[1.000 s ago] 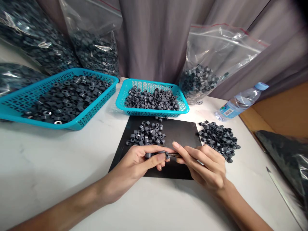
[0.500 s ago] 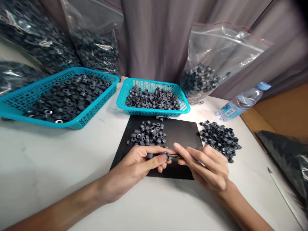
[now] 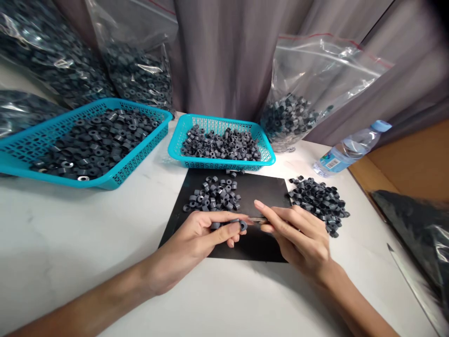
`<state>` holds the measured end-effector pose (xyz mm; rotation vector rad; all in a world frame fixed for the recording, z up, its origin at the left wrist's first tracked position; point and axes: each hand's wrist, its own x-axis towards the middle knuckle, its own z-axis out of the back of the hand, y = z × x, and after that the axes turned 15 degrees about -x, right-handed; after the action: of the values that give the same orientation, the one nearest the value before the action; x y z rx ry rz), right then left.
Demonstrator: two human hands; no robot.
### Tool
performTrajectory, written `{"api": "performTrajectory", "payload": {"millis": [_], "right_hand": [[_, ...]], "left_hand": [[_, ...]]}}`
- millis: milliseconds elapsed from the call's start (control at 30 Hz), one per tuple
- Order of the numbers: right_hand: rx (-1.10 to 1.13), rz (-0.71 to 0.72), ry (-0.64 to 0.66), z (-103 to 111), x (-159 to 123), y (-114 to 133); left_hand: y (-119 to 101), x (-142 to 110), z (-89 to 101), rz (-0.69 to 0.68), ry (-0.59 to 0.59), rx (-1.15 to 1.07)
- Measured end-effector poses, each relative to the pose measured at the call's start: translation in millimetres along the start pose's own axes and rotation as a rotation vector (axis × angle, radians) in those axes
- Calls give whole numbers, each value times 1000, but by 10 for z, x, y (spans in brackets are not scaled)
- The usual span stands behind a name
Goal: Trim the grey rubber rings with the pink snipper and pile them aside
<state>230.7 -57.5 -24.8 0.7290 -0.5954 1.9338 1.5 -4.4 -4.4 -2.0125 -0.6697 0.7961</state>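
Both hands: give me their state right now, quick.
Left hand: closed, holding at least one grey ring at its fingertips.
Right hand: closed, holding a slim metal tool; exact type unclear.

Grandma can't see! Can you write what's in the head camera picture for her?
A left hand pinches a small gray ring while the right hand holds a thin shiny tool near it, above a black mat. Gray pieces lie heaped on the mat and to its right; behind are two blue baskets and clear bags holding more.
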Motion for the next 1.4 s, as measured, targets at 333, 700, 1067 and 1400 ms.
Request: {"api": "performTrajectory", "payload": {"millis": [333,700,1067,1400], "right_hand": [[5,-352,186,-238,-57,-139],[-167,-324,319,-391,-164,-177],[298,-278,329,-140,53,122],[262,-230,323,-235,11,280]], "left_hand": [[16,-8,31,-10,-17,66],[-7,-18,17,-1,-25,66],[-8,-18,10,-22,-9,63],[-1,-4,-4,26,24,18]]}}
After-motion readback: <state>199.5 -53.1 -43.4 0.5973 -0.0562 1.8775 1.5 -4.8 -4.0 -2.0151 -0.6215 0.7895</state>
